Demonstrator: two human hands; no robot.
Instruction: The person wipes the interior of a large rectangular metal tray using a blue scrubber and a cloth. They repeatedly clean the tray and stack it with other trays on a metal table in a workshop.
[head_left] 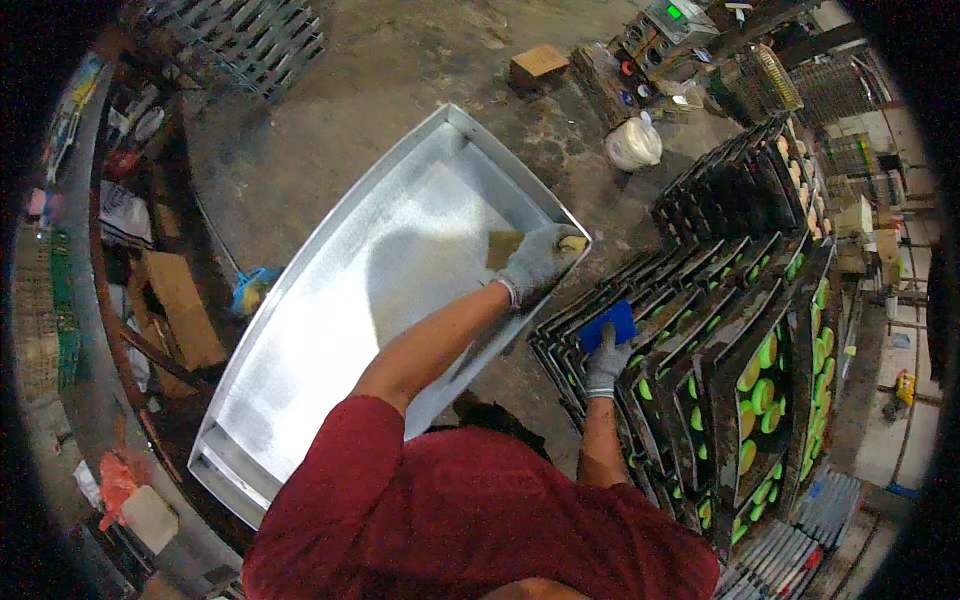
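Observation:
My left hand (pixel 533 263), in a grey glove, reaches inside a large shallow metal tray (pixel 330 205) at its far right corner. Its fingers are closed around a small yellowish piece (pixel 573 243) pressed near the corner; the exact kind is unclear. A tan patch (pixel 503 247) shows on the tray's inner wall beside that hand, perhaps a reflection. My right hand (pixel 606 366), also gloved in grey, grips a flat blue rectangular pad (pixel 608 325) outside the tray, over the left edge of the stacked dark racks (pixel 690 330).
Bright green round pieces (pixel 762 397) sit in the racks on my right. Beyond the tray are a white tub (pixel 634 144), a cardboard box (pixel 539 64) and a metal grating (pixel 240 40). A bench with cardboard (pixel 183 305) runs along the left.

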